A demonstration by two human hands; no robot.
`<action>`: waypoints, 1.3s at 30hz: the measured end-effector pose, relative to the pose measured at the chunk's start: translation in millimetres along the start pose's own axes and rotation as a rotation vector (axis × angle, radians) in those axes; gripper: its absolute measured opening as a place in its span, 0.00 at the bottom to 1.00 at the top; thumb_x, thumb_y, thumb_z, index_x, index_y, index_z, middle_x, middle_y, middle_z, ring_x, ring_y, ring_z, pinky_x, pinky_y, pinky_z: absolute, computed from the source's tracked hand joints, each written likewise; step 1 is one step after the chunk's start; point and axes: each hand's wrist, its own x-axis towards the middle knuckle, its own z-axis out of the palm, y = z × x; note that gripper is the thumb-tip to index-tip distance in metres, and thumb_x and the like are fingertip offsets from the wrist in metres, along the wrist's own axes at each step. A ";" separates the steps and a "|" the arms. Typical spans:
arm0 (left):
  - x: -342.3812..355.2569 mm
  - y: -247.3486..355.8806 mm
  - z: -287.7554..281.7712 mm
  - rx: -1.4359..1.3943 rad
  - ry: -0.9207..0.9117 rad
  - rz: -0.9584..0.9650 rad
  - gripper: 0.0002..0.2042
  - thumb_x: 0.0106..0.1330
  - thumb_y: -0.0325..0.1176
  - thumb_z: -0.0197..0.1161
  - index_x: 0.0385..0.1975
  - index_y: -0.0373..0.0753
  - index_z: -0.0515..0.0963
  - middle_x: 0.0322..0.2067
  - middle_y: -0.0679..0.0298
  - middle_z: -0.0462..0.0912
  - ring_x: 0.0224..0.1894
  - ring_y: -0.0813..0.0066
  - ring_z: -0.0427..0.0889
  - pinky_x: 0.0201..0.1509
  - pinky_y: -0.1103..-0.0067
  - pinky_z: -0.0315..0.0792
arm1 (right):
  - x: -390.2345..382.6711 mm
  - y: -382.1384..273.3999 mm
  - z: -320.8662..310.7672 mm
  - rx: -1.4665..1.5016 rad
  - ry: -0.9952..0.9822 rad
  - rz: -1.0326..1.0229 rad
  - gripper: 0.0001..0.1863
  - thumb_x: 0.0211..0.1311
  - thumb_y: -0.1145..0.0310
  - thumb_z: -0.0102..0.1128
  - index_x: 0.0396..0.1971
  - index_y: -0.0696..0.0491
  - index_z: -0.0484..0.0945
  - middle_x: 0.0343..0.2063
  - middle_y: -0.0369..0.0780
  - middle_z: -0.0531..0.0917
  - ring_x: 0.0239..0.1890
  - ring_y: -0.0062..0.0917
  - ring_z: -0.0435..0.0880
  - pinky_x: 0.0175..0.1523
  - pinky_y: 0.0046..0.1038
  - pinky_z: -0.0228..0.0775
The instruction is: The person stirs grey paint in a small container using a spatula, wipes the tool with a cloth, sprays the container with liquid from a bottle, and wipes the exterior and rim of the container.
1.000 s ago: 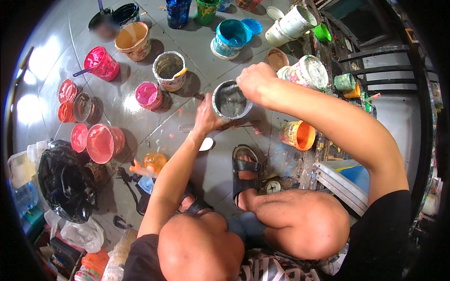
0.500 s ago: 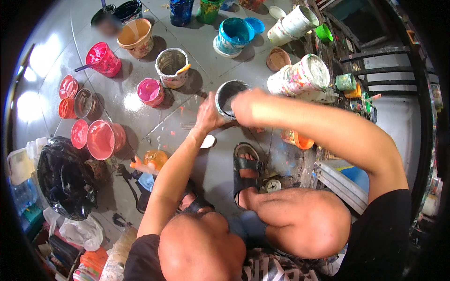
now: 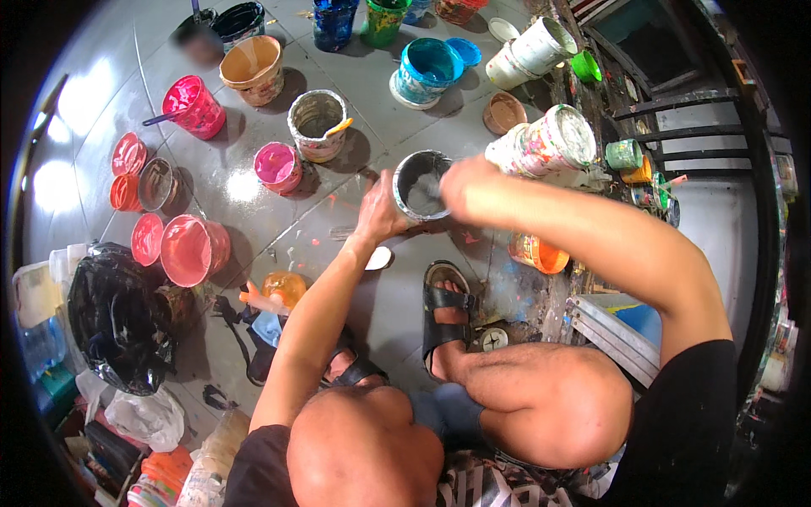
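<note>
A paint bucket (image 3: 407,209) with a pale rim and dark grey inside stands on the floor ahead of my feet. My left hand (image 3: 381,211) is closed around its left side, thumb side toward the rim. At the right edge of the mouth, my right hand (image 3: 466,188) is a blurred fist. Whatever it grips is hidden; a greyish smear shows inside the bucket beside it. Left of the bucket lies a brown stick-like piece (image 3: 342,232), and a small white lid (image 3: 378,258) rests near my left wrist.
Beyond are a grey-coated bucket (image 3: 317,139) with an orange-handled tool, a pink cup (image 3: 278,167) and a turquoise bucket (image 3: 422,76). Spattered white buckets (image 3: 553,139) and an orange cup (image 3: 538,252) flank my right arm. A black bag (image 3: 118,321) sits at left.
My right hand has shifted right, from over the bucket's mouth to its right rim, uncovering more of the grey inside. My left hand keeps its hold.
</note>
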 end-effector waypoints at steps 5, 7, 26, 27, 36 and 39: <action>0.2 11.4 3.4 0.011 -0.005 0.012 0.46 0.40 0.53 0.83 0.54 0.32 0.67 0.47 0.44 0.80 0.51 0.42 0.80 0.54 0.57 0.75 | 14.1 36.3 -24.5 -0.044 0.077 0.090 0.12 0.60 0.64 0.59 0.36 0.53 0.88 0.38 0.46 0.89 0.43 0.38 0.89 0.48 0.39 0.81; 3.7 5.8 1.0 0.000 0.019 0.028 0.46 0.40 0.52 0.83 0.55 0.32 0.67 0.47 0.44 0.80 0.52 0.42 0.80 0.54 0.57 0.75 | 5.2 34.2 -17.1 -0.051 0.063 0.084 0.12 0.60 0.64 0.59 0.36 0.53 0.88 0.38 0.46 0.89 0.43 0.38 0.89 0.48 0.40 0.81; 7.5 3.8 -1.0 -0.001 0.014 0.049 0.48 0.37 0.53 0.84 0.56 0.34 0.68 0.46 0.44 0.81 0.54 0.44 0.80 0.64 0.57 0.68 | 7.7 28.2 -20.8 0.010 0.094 0.118 0.14 0.60 0.63 0.57 0.34 0.54 0.88 0.36 0.48 0.89 0.41 0.41 0.89 0.47 0.42 0.81; 7.6 4.8 -2.4 -0.018 0.012 0.045 0.48 0.37 0.54 0.84 0.56 0.33 0.68 0.46 0.45 0.81 0.53 0.44 0.80 0.64 0.57 0.67 | 10.4 12.2 -19.9 0.059 0.096 0.114 0.14 0.60 0.63 0.57 0.34 0.54 0.88 0.36 0.48 0.89 0.41 0.42 0.89 0.47 0.43 0.81; 2.9 6.7 -3.8 0.012 -0.056 -0.036 0.49 0.37 0.57 0.84 0.55 0.32 0.67 0.47 0.44 0.82 0.53 0.45 0.81 0.63 0.59 0.69 | 8.5 15.3 -8.4 0.040 0.082 0.058 0.14 0.61 0.61 0.59 0.35 0.53 0.88 0.35 0.48 0.88 0.41 0.42 0.89 0.47 0.42 0.81; -0.7 2.6 -11.0 0.001 -0.011 0.018 0.49 0.36 0.56 0.84 0.55 0.32 0.67 0.45 0.45 0.83 0.53 0.44 0.81 0.67 0.55 0.65 | -0.1 -12.9 11.5 0.143 0.028 -0.020 0.13 0.61 0.61 0.60 0.35 0.52 0.89 0.34 0.47 0.89 0.40 0.40 0.89 0.46 0.41 0.82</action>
